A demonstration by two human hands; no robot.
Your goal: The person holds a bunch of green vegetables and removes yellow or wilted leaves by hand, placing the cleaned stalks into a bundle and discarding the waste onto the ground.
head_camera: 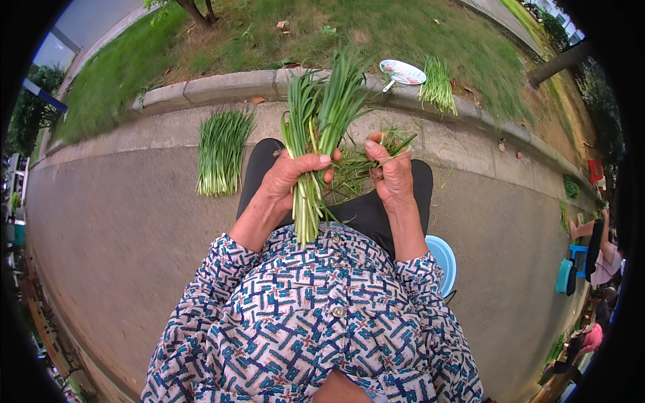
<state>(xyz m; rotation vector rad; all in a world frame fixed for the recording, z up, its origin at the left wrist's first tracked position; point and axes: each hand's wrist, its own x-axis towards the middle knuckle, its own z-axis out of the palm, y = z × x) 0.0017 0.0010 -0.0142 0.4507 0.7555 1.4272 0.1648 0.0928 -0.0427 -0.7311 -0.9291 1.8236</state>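
My left hand (289, 176) is closed around a bunch of garlic chives (307, 131), its pale stem ends pointing toward my shirt and its green leaves fanning away. My right hand (393, 171), just to the right, pinches a small tuft of thin green scraps (395, 143) between thumb and fingers. Loose trimmings (347, 176) lie below and between the hands, around my dark-trousered knees. On the pavement to the left rests a neat pile of chives (221, 151), pale ends toward me.
A patterned hand fan (403, 72) lies on the stone curb (232, 85) beside another chive bundle (437, 85). By my right side is a blue plastic basin or stool (442, 264), partly hidden by my sleeve. Seated people (602, 257) and a teal container (564, 276) are at far right.
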